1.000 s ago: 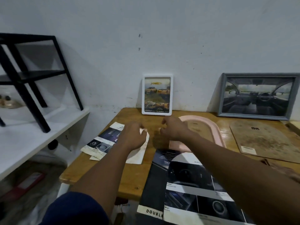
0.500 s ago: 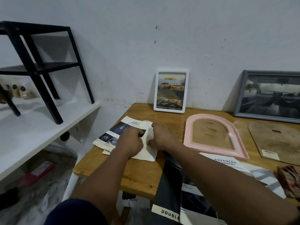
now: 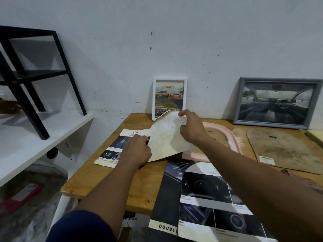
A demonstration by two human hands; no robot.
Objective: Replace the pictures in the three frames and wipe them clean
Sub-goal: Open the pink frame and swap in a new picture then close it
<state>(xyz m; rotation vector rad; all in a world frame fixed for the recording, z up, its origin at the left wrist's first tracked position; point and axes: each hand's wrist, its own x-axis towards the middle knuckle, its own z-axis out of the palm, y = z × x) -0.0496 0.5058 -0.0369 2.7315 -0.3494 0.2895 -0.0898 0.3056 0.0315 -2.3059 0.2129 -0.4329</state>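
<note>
Both arms extended: left hand point(image 3: 136, 151) knuckles up, apparently pinching; right hand point(image 3: 191, 126) raised, fingers curled closed.

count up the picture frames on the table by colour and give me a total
White frame: 1
Grey frame: 1
Pink arched frame: 1
Total: 3

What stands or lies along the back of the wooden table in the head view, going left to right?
White-framed picture of yellow trucks leaning on the wall → pink arched plastic frame lying flat → grey rectangular frame with a car-interior photo leaning on the wall.
</note>
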